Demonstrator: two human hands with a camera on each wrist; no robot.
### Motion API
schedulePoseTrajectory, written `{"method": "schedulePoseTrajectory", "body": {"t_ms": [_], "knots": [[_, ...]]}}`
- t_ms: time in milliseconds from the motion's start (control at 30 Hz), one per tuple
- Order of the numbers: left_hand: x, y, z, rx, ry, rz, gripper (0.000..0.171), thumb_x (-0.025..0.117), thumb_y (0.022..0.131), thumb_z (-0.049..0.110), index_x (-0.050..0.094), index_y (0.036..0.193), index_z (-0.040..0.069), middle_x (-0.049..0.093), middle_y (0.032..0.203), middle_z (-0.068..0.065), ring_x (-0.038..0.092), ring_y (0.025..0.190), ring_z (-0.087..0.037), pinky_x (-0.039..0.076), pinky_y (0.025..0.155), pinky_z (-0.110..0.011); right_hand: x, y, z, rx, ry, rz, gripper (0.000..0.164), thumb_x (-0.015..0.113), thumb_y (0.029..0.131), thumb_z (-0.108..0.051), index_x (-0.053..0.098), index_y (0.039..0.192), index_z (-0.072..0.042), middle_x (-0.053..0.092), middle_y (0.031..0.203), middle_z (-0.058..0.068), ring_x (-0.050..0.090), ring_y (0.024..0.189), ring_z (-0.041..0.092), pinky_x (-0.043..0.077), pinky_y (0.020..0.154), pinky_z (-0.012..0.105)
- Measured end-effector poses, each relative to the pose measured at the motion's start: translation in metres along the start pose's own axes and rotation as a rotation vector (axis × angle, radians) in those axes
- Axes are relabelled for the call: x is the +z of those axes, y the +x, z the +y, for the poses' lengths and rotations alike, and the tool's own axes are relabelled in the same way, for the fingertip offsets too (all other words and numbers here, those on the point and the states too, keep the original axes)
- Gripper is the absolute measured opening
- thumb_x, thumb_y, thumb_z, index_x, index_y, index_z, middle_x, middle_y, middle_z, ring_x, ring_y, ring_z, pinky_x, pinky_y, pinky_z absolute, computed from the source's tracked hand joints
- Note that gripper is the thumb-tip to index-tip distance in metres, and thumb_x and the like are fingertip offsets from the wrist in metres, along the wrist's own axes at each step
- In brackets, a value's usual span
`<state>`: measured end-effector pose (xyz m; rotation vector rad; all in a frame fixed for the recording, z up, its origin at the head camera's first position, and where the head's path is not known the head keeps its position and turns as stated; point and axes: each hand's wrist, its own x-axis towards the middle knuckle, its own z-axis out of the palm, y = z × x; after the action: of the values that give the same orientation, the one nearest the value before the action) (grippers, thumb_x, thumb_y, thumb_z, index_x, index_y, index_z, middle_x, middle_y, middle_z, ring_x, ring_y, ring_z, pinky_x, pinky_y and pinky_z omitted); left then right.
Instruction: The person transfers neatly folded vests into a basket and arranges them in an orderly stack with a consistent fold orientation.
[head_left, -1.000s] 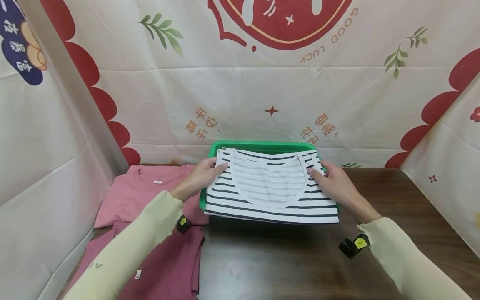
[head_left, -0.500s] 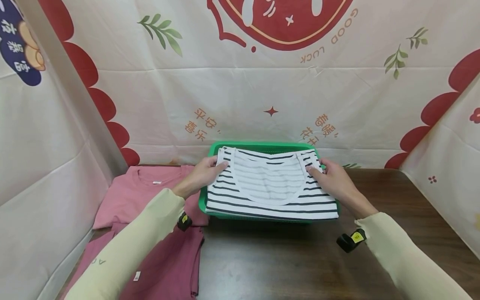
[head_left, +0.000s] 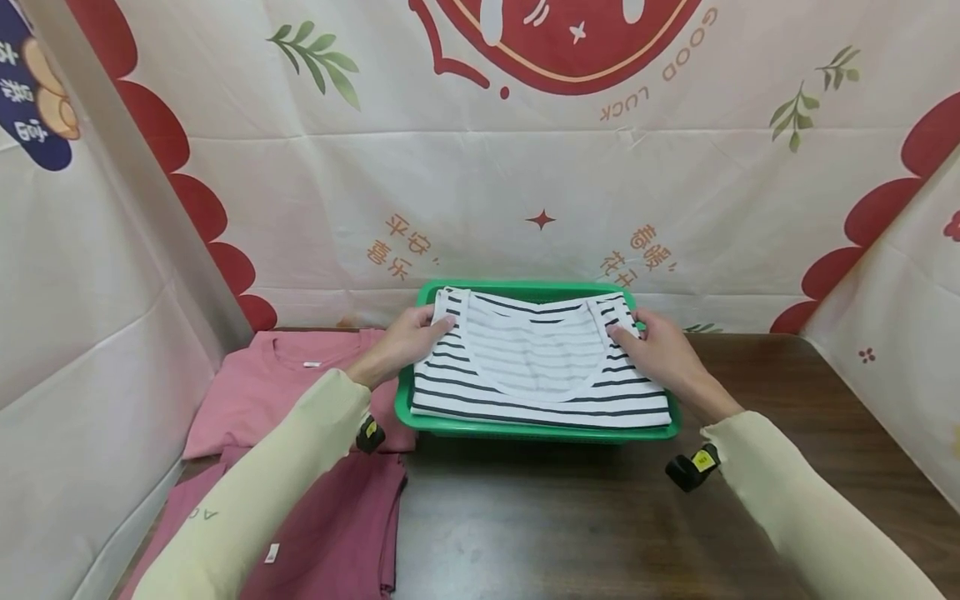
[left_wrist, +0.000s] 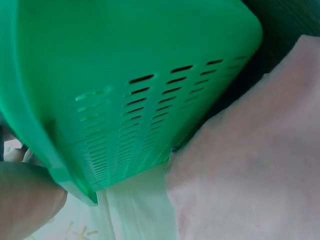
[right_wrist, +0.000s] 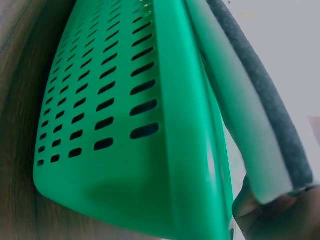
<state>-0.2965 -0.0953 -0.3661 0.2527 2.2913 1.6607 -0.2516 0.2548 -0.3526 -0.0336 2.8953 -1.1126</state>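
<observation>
Striped shirt (head_left: 540, 367), folded, held at the mouth of the green basket (left_wrist: 120, 40), pinched at opposite side edges by left hand (head_left: 411, 339) and right hand (head_left: 663, 352), set well apart with thumbs on top, probably in order to keep the fold flat and even.

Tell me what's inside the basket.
The striped shirt, held by left hand and right hand, covers most of the basket. Beyond it, some far inner wall shows; anything beneath is hidden.
</observation>
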Motion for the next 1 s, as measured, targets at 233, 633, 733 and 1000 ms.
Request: {"method": "schedulePoseTrajectory", "body": {"t_ms": [233, 633, 733, 1000], "knots": [[-0.001, 0.002, 0.0, 0.005, -0.015, -0.012, 0.04, 0.048, 0.098, 0.032, 0.05, 0.135, 0.017, 0.07, 0.105, -0.011, 0.07, 0.082, -0.022, 0.06, 0.068, -0.036, -0.001, 0.004, 0.0, 0.004, -0.025, -0.001, 0.062, 0.044, 0.095, -0.05, 0.043, 0.134, -0.002, 0.064, 0.098, 0.018, 0.065, 0.069, 0.017, 0.055, 0.056, 0.03], [-0.002, 0.008, -0.001, 0.031, -0.012, -0.012, 0.038, 0.047, 0.099, 0.031, 0.052, 0.133, 0.015, 0.07, 0.104, -0.012, 0.069, 0.081, -0.022, 0.059, 0.067, -0.035, -0.001, 0.012, 0.0, 0.017, -0.056, 0.001, 0.059, 0.044, 0.095, -0.049, 0.043, 0.134, -0.004, 0.063, 0.1, 0.017, 0.064, 0.071, 0.019, 0.053, 0.056, 0.03], [-0.001, 0.01, -0.001, 0.027, 0.006, -0.003, 0.039, 0.047, 0.099, 0.032, 0.051, 0.134, 0.016, 0.07, 0.104, -0.011, 0.069, 0.081, -0.022, 0.059, 0.067, -0.035, -0.002, 0.013, 0.0, 0.003, -0.061, 0.003, 0.057, 0.044, 0.096, -0.048, 0.044, 0.131, -0.003, 0.063, 0.099, 0.017, 0.064, 0.07, 0.019, 0.054, 0.056, 0.03], [-0.001, 0.014, 0.002, 0.008, 0.06, 0.022, 0.039, 0.048, 0.098, 0.032, 0.051, 0.134, 0.017, 0.07, 0.104, -0.009, 0.069, 0.081, -0.019, 0.058, 0.069, -0.035, -0.004, 0.02, 0.001, -0.017, -0.1, -0.002, 0.06, 0.042, 0.096, -0.049, 0.043, 0.134, -0.002, 0.063, 0.101, 0.017, 0.063, 0.073, 0.019, 0.052, 0.059, 0.031]]}}
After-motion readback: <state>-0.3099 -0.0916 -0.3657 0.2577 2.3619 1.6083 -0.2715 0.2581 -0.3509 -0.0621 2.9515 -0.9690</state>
